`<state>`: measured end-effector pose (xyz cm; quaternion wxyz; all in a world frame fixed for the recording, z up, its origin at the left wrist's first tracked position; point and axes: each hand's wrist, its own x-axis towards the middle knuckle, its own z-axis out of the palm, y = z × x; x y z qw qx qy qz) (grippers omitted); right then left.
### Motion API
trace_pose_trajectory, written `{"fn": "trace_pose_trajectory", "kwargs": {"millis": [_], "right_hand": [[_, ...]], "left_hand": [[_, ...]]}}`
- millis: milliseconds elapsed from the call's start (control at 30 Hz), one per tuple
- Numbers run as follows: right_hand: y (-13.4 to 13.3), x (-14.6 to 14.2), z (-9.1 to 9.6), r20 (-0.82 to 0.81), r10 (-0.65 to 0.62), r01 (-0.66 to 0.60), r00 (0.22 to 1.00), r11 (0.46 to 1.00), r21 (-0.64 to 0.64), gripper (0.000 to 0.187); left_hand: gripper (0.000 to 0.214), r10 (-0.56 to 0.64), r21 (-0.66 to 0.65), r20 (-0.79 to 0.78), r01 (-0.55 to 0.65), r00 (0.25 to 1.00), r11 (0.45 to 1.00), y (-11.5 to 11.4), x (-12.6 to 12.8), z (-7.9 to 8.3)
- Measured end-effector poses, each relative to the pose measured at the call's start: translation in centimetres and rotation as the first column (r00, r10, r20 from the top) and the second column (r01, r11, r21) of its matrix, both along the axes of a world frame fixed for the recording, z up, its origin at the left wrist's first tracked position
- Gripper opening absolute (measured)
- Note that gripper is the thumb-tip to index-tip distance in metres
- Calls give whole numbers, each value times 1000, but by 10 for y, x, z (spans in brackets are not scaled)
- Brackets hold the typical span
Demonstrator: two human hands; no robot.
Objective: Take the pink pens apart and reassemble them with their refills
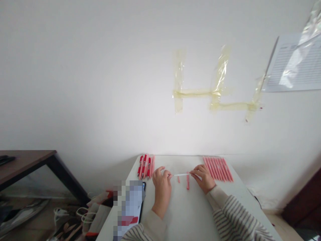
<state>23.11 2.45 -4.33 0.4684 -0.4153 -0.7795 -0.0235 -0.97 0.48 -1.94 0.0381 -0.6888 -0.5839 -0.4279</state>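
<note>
My left hand (162,179) pinches one end of a thin white pen refill (181,174). The other end is between the fingertips of my right hand (203,177), so the refill stretches level across the gap. Just below it on the table lie a pink pen barrel (188,182) and a shorter pink pen part (178,179). Left of my left hand is a group of red and pink pens (145,166). A neat row of pink pens (218,169) lies beyond my right hand.
The white table (190,217) stands against a wall with yellowed tape (195,93) and a paper sheet (296,67). A phone (142,201), partly covered by a pixelated patch, lies at the left edge. Bags (95,214) sit on the floor beside a brown desk (27,164).
</note>
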Motion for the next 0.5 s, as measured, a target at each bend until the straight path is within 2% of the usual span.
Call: {"fn": "trace_pose_trajectory", "kwargs": {"millis": [500], "right_hand": [[-2,-1,3,5,-19,20,1000,1000,-20,19]], "left_hand": [[18,11,-30,-21,-12,1000,999,1,1,3]]}}
